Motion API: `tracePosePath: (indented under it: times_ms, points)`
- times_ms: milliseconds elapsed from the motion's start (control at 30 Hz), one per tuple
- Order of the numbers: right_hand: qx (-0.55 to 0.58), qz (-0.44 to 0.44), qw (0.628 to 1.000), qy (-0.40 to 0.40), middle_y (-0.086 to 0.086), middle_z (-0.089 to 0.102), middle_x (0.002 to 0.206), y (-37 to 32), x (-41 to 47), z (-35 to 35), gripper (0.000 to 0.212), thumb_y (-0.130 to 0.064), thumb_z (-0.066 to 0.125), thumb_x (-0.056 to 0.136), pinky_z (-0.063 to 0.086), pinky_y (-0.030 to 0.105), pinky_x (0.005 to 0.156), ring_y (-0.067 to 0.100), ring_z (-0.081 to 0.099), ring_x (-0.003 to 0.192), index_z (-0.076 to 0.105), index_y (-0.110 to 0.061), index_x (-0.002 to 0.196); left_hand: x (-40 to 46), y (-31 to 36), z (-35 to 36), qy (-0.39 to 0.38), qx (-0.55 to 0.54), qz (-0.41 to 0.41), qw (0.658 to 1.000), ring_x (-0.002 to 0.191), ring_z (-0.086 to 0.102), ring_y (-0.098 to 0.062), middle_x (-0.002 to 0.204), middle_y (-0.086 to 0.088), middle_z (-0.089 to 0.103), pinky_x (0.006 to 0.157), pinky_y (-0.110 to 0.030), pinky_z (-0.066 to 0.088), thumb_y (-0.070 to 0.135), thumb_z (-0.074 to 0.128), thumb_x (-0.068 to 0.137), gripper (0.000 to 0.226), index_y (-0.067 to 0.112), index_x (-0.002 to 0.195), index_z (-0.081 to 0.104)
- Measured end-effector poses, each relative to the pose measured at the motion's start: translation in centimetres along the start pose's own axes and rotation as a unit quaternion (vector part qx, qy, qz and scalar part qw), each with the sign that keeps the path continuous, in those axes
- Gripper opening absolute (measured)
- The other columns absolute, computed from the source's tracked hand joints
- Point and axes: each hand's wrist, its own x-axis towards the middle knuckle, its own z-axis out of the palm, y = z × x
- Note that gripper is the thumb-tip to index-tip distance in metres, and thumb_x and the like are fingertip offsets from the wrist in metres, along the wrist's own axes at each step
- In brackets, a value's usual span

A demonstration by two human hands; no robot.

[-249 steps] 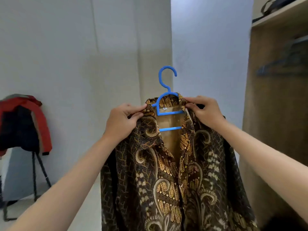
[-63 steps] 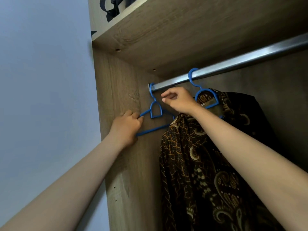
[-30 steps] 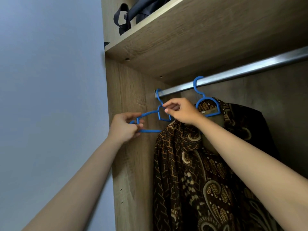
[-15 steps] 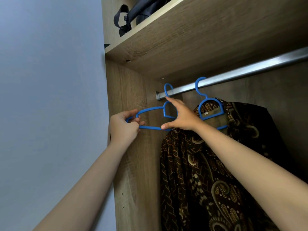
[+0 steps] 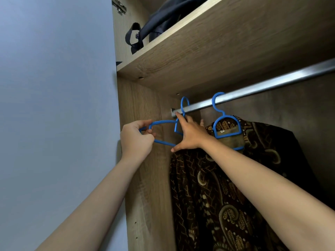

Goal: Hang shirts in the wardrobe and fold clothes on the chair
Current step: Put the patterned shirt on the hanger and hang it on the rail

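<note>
A brown and gold batik shirt (image 5: 226, 192) hangs on a blue hanger (image 5: 227, 127) from the metal rail (image 5: 272, 86) inside the wardrobe. A second blue hanger, bare (image 5: 164, 122), is at the rail's left end, its hook raised above the rail. My left hand (image 5: 136, 140) pinches its left shoulder end. My right hand (image 5: 190, 134) spreads over its neck, forefinger up near the hook and thumb under the lower bar.
The wooden side panel (image 5: 145, 187) of the wardrobe stands just left of the hanger. A wooden shelf (image 5: 208, 48) above the rail carries a dark bag (image 5: 154, 20) with a dangling strap. A pale blue wall (image 5: 54, 105) fills the left.
The bare hanger was tilted up and its hook lifted above the rail end. My right hand went from pinching its neck to a spread grip. Much earlier both hands held the shirt outside the wardrobe.
</note>
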Motion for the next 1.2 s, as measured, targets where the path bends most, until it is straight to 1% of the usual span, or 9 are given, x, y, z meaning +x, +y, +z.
tracePosePath:
  times_ms: [233,367,467,667,767,900,1033,1133,1200]
  points:
    - [0.049,-0.056,0.997,0.016,0.004,0.004,0.16,-0.7,0.9,-1.2,0.138,-0.065,0.082,0.051,0.005,0.063,0.114,0.03,0.015,0.146,-0.012,-0.041,0.148,0.3,0.8,-1.6,0.036,0.014,0.005,0.999,0.083,0.068,-0.01,0.104,-0.003,0.067,0.069,-0.014,0.051,-0.002,0.06,0.085,0.034,0.012,0.115,0.065]
    - [0.107,-0.08,0.991,0.024,-0.001,-0.001,0.161,-1.2,0.3,-0.5,0.136,-0.069,0.079,0.053,0.004,0.064,0.113,0.027,0.009,0.147,-0.017,-0.044,0.146,-0.4,1.2,-3.1,0.057,0.004,0.001,0.998,0.074,0.07,-0.006,0.102,-0.003,0.068,0.074,-0.029,0.058,-0.001,0.059,0.087,0.03,0.014,0.112,0.066]
    - [0.149,-0.088,0.985,0.026,-0.001,-0.001,0.161,-2.0,-0.1,0.0,0.135,-0.071,0.076,0.054,0.005,0.064,0.114,0.026,0.008,0.147,-0.022,-0.046,0.144,-1.1,2.0,-4.4,0.067,-0.013,-0.007,0.998,0.07,0.071,-0.007,0.1,-0.003,0.068,0.075,-0.033,0.059,-0.002,0.059,0.087,0.028,0.015,0.109,0.067]
    - [0.241,-0.126,0.956,0.107,-0.006,0.012,0.154,-4.9,-2.2,1.4,0.135,-0.072,0.077,0.05,0.028,0.052,0.114,0.023,0.017,0.144,-0.009,-0.042,0.149,-3.8,3.3,-8.1,0.087,-0.011,0.001,0.996,0.071,0.071,-0.007,0.091,0.006,0.07,0.079,-0.042,0.057,-0.001,0.059,0.087,0.031,0.028,0.095,0.067]
    - [0.245,-0.141,0.951,0.129,-0.009,0.008,0.155,-6.7,-3.9,1.5,0.135,-0.066,0.08,0.052,0.023,0.048,0.116,0.02,0.012,0.144,-0.008,-0.038,0.15,-5.7,3.8,-10.2,0.097,-0.013,-0.009,0.995,0.073,0.071,-0.007,0.095,0.003,0.071,0.081,-0.042,0.057,0.0,0.059,0.088,0.029,0.026,0.099,0.067]
    - [0.226,-0.151,0.952,0.144,-0.008,0.001,0.16,-8.8,-5.9,1.2,0.133,-0.069,0.077,0.054,0.008,0.053,0.118,0.018,0.007,0.147,-0.009,-0.035,0.15,-7.9,5.1,-13.5,0.109,-0.013,-0.016,0.994,0.076,0.072,-0.008,0.097,0.001,0.071,0.08,-0.038,0.057,0.002,0.059,0.089,0.026,0.021,0.105,0.068]
    - [0.264,-0.125,0.946,0.143,-0.006,0.016,0.158,-10.3,-8.3,1.5,0.13,-0.073,0.074,0.053,0.002,0.047,0.116,0.019,0.017,0.145,-0.002,-0.035,0.151,-10.2,6.9,-17.7,0.126,-0.021,-0.022,0.992,0.075,0.072,-0.009,0.093,-0.001,0.071,0.066,-0.028,0.059,0.0,0.058,0.089,0.025,0.02,0.102,0.068]
    - [0.297,-0.146,0.929,0.164,-0.003,0.039,0.142,-11.5,-10.5,1.5,0.121,-0.081,0.065,0.054,0.025,0.046,0.115,0.017,0.037,0.133,0.012,-0.033,0.151,-12.2,8.5,-21.2,0.138,-0.017,-0.023,0.99,0.073,0.072,-0.011,0.088,-0.001,0.07,0.062,-0.024,0.058,-0.002,0.056,0.09,0.027,0.021,0.097,0.068]
    - [0.291,-0.172,0.923,0.183,-0.002,0.047,0.127,-12.9,-12.0,1.3,0.117,-0.085,0.06,0.055,0.044,0.044,0.1,0.014,0.048,0.117,0.022,-0.028,0.15,-13.4,9.7,-23.4,0.132,0.013,-0.018,0.991,0.073,0.072,-0.012,0.089,-0.004,0.07,0.063,-0.025,0.058,-0.004,0.056,0.09,0.029,0.022,0.094,0.067]
